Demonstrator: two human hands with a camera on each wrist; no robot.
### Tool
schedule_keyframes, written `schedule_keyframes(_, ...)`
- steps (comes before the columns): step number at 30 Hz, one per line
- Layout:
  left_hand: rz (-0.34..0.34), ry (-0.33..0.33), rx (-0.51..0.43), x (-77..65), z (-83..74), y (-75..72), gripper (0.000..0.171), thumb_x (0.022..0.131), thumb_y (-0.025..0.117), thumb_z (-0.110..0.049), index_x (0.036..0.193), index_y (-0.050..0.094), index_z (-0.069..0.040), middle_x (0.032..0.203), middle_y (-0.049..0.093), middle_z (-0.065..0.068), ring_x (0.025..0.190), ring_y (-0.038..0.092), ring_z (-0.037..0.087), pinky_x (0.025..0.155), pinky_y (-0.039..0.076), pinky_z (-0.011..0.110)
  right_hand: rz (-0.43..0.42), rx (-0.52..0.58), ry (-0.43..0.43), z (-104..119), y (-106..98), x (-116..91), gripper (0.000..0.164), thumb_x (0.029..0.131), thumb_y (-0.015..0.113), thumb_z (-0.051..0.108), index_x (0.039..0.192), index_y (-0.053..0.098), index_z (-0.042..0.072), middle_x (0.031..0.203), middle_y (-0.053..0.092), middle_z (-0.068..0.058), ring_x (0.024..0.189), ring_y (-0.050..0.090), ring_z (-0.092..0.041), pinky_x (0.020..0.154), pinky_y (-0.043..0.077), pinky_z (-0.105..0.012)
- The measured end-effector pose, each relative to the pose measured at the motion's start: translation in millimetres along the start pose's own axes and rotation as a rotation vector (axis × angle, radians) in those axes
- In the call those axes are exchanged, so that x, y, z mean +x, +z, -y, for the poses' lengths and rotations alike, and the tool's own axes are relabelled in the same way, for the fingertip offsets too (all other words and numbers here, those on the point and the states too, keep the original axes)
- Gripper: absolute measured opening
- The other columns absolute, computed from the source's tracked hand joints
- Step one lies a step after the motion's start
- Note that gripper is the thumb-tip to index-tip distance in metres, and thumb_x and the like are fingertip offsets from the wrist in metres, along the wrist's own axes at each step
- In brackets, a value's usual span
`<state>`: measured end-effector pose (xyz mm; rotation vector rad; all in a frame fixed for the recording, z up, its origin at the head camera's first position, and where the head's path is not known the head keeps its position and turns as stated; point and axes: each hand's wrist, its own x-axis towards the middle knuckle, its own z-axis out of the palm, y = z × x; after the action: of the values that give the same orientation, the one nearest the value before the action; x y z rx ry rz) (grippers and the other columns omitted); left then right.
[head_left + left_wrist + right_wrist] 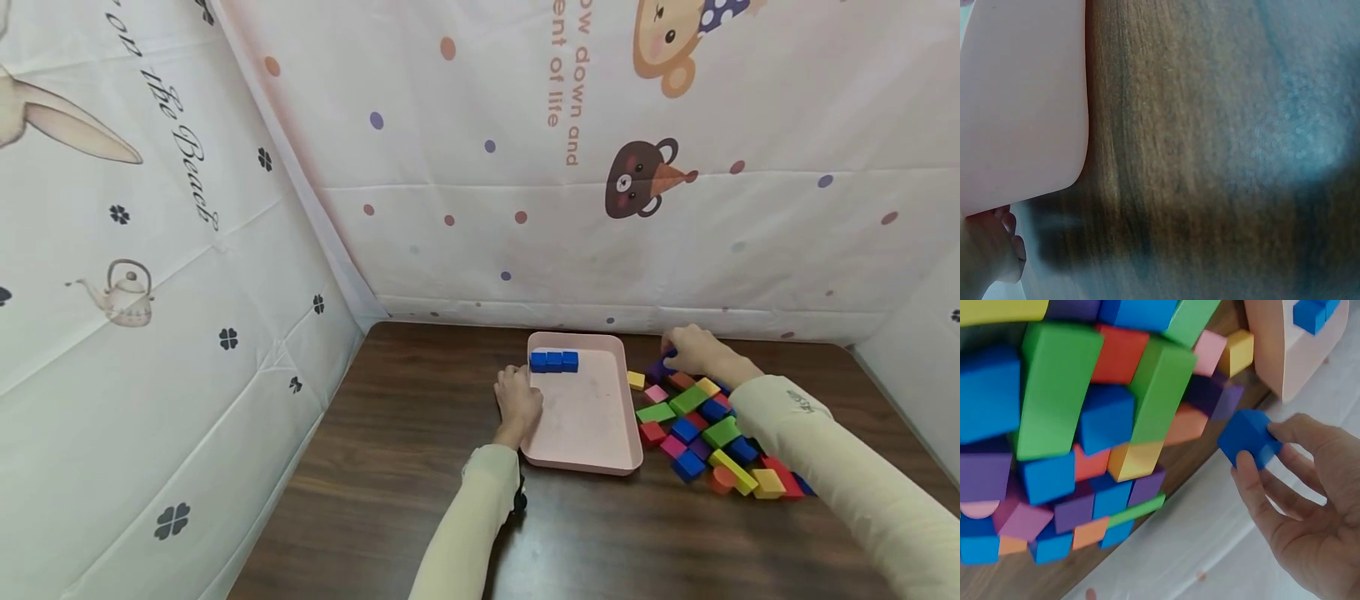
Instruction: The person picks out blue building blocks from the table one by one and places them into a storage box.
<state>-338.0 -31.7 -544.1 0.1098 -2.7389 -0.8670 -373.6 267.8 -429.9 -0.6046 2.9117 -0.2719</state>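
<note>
R hand (1322,531) is out at the far side of the heap, w/ a solid blue, smooth-faced cube (1246,437) pinched btwn its fingertips, palm clear of it. Cube's sides look abt equal, so no long axis to speak of; it's right at the fingertips. Key relation: the pale pink, plastic-looking rectangular tray (588,425) lies to R hand's left, long axis running away from the body. Three blue cubes in a row (554,362) sit at its far left corner, approx level w/ R hand and across the tray from it. L hand (517,404) is at the tray's left wall, just short of that row, so nearer to it than R hand is; it's touching the wall, but can't tell if the fingers grip or only rest there. Nearer the body from R hand: the heap of mixed-colour blocks (686,429). A dark purple block (1213,397) is next to the held cube, can't tell if touching. Small yellow block (636,381) btwn R hand and tray, just beside the wall. Dark brown wood-grain table (405,417) under it all.
</note>
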Motion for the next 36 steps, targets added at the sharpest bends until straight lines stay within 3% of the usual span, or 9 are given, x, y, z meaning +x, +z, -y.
schedule_keyframes(6, 0.007, -0.019, 0.014, -0.5, 1.0, 2.5, 0.041, 0.086, 0.069, -0.001, 0.127, 0.07, -0.001, 0.121, 0.068, 0.016, 0.114, 0.058, 0.031, 0.101, 0.046, 0.047, -0.051, -0.006, -0.049, 17.5, 9.8, 9.4, 0.015, 0.087, 0.072, -0.001, 0.101, 0.07, -0.006, 0.099, 0.071, -0.023, 0.086, 0.07, -0.034, 0.079, 0.058, -0.049)
schedule_keyframes(12, 0.009, -0.022, 0.036, -2.9, -1.4, 2.5, 0.04, 0.087, 0.07, -0.003, 0.127, 0.071, -0.003, 0.121, 0.069, 0.015, 0.114, 0.059, 0.029, 0.1, 0.047, 0.045, -0.168, -0.04, -0.123, 35.4, 7.9, 18.8, 0.019, 0.084, 0.073, -0.005, 0.102, 0.069, -0.007, 0.101, 0.068, -0.026, 0.094, 0.068, -0.043, 0.083, 0.057, -0.052)
schedule_keyframes(18, -0.004, -0.01, 0.029, -12.7, -7.3, 8.6, 0.04, 0.085, 0.072, -0.002, 0.125, 0.071, -0.002, 0.118, 0.069, 0.014, 0.112, 0.058, 0.028, 0.096, 0.047, 0.043, -0.235, -0.078, -0.184, 47.8, 19.3, 26.6, 0.023, 0.079, 0.076, -0.007, 0.102, 0.071, -0.009, 0.098, 0.069, -0.027, 0.09, 0.069, -0.042, 0.079, 0.059, -0.049)
schedule_keyframes(25, 0.013, 0.029, 0.038, -18.5, -12.5, 17.5, 0.038, 0.085, 0.071, -0.004, 0.123, 0.072, -0.003, 0.116, 0.069, 0.013, 0.111, 0.059, 0.027, 0.093, 0.047, 0.041, -0.154, -0.094, -0.152, 57.8, 38.8, 32.4, 0.023, 0.081, 0.078, -0.007, 0.103, 0.071, -0.011, 0.096, 0.072, -0.024, 0.09, 0.07, -0.034, 0.08, 0.059, -0.046)
schedule_keyframes(32, -0.02, 0.01, 0.061, -17.9, -0.1, 8.4, 0.04, 0.083, 0.076, -0.003, 0.122, 0.072, -0.003, 0.116, 0.069, 0.013, 0.11, 0.059, 0.028, 0.091, 0.047, 0.042, -0.091, -0.099, -0.164, 80.6, 55.1, 55.8, 0.024, 0.087, 0.071, -0.006, 0.111, 0.069, -0.011, 0.106, 0.071, -0.026, 0.1, 0.069, -0.037, 0.089, 0.057, -0.047)
schedule_keyframes(36, -0.014, -0.001, 0.06, -18.2, 4.3, 4.6, 0.04, 0.083, 0.075, -0.002, 0.123, 0.072, -0.002, 0.116, 0.069, 0.013, 0.11, 0.059, 0.028, 0.092, 0.048, 0.042, -0.065, -0.164, -0.15, 91.2, 64.8, 67.0, 0.019, 0.086, 0.073, -0.004, 0.105, 0.072, -0.006, 0.1, 0.073, -0.019, 0.093, 0.07, -0.03, 0.082, 0.058, -0.042)
